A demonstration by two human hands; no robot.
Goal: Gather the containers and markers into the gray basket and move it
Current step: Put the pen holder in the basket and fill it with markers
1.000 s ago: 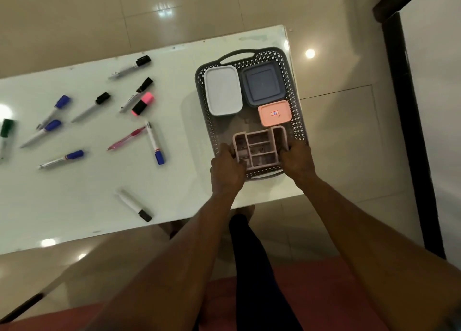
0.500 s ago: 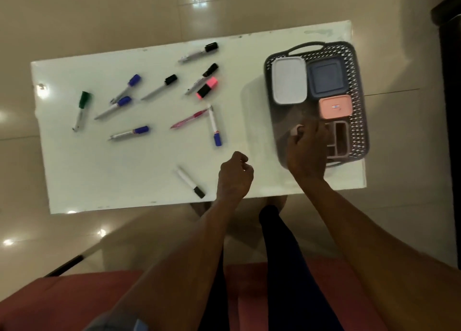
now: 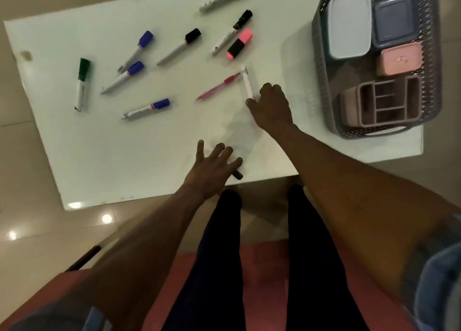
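The left hand [image 3: 212, 171] lies spread, fingers straight, over a black-capped marker [image 3: 238, 175] at the smooth white table's [image 3: 124, 151] near edge. Beyond it, the right hand [image 3: 270, 106] curls on a slim white marker [image 3: 247, 84]. Further right, the perforated gray basket [image 3: 321, 63] holds four plastic containers.

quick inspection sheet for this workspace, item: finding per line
surface: white table, glossy, markers scattered across it
job's things: gray basket at the table's right end holds a white container, a blue-gray container, a pink container and a pink divided organizer; no marker in it yet; green-capped marker lies furthest left
clutter: nothing seen
hands: left hand fingers spread over a black-capped marker near the front edge; right hand curled at the end of a white marker, grip unclear
cables: nothing seen
surroundings: tiled floor, red seat under the person's legs
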